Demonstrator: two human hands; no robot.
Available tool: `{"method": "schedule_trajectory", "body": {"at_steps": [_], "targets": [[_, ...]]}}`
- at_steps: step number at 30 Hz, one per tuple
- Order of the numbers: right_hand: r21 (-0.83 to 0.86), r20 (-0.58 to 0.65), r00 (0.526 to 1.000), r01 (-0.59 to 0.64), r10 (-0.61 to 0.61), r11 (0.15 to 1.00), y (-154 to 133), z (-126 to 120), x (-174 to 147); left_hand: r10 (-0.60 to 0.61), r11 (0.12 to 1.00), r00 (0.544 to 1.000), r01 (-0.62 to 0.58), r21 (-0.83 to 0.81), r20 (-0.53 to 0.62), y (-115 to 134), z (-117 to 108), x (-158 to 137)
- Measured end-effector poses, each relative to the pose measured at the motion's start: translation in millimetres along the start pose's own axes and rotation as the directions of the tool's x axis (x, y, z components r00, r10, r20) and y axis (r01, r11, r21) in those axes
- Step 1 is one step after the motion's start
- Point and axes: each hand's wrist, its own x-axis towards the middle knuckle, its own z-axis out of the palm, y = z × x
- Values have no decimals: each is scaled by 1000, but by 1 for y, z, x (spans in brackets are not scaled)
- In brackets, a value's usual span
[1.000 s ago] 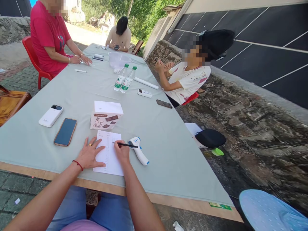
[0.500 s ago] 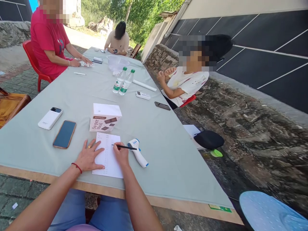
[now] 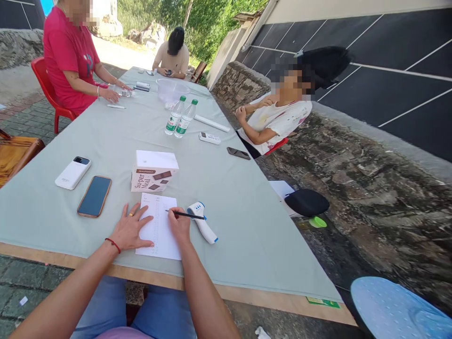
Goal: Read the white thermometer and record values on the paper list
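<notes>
Drawn back since half a second ago, one hand of the person in white (image 3: 273,125), beyond the box (image 3: 154,172) and to its right, is now up by the neck, while the other sits at the forearm; blurring masks the head. Beyond the box to the left, the near hand of the person in pink (image 3: 68,59) has shifted slightly toward a white pen (image 3: 116,107); the clear thing by that person's hands is hard to make out. Just on the near side of the box lies the paper (image 3: 161,235), its rows of writing too small to read. The left hand (image 3: 132,229) is spread, palm down, grasping nothing, its fingers covering part of the paper's left edge. The right hand (image 3: 181,225) is closed round a black pencil (image 3: 192,216), hiding part of its shaft and some of the sheet; whether the tip touches, I cannot tell. The pencil's rear end passes over the thermometer (image 3: 207,230), which lies right of the box and nearer. Left of the box are a phone (image 3: 94,197) and a power bank (image 3: 73,173); two bottles (image 3: 181,117) stand beyond it, partly blocking the basin (image 3: 173,89). Far right and nearer than the box, something pale blue (image 3: 391,306) is cut off by the frame.
</notes>
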Motion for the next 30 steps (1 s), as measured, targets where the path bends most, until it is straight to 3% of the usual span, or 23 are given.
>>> {"method": "schedule_trajectory", "body": {"at_steps": [17, 30], "targets": [[-21, 32, 999, -40, 41, 999, -5, -2, -1, 0, 1000, 1000, 0, 0, 26, 2, -3, 1], [-62, -23, 1000, -12, 10, 998, 1, 0, 1, 3, 1000, 1000, -3, -2, 10, 0, 0, 0]]}}
